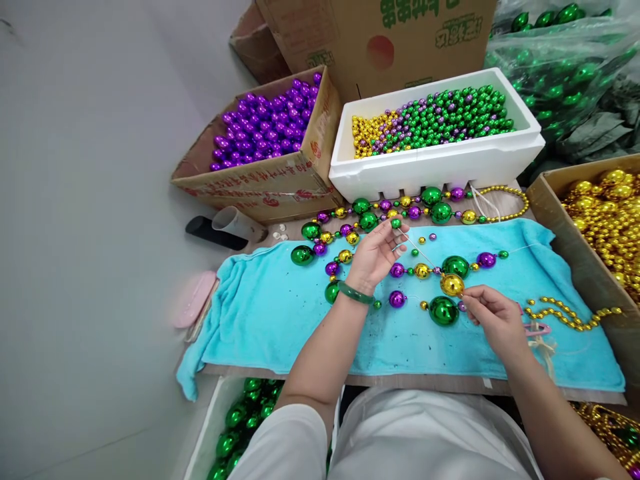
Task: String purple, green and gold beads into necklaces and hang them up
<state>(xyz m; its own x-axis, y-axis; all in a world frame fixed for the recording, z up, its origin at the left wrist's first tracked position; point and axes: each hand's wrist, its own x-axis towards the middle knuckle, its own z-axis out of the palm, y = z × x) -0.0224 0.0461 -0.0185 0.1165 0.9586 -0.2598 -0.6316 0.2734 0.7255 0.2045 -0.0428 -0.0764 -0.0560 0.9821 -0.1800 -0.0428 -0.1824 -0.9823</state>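
Head view: we log a turquoise towel across the middle of the frame, biggest item. Above it, right of centre, sits a white foam box of small gold, purple and green beads. Upper left of centre, a cardboard box is heaped with purple beads. A long garland lies along the towel's top edge.

Both hands are over the towel, right of centre. Left hand, higher in the frame, has thumb and forefinger pinched on a small green bead. Right hand, lower and further right, has its fingertips together on the held strand, at the right edge of a gold bead; bead or cord under the tips, we can't tell.

Key relation, we judge: the cord slants from the left fingertips down-right toward the gold bead, so the long axis runs hand to hand. The gold bead sits upper left of the right fingertips, much nearer that hand.

Looks: gold bead large, round, mirror-shiny; small green bead glossy too; cord thin, pale, near straight. Cord through the green one? Too small to tell.
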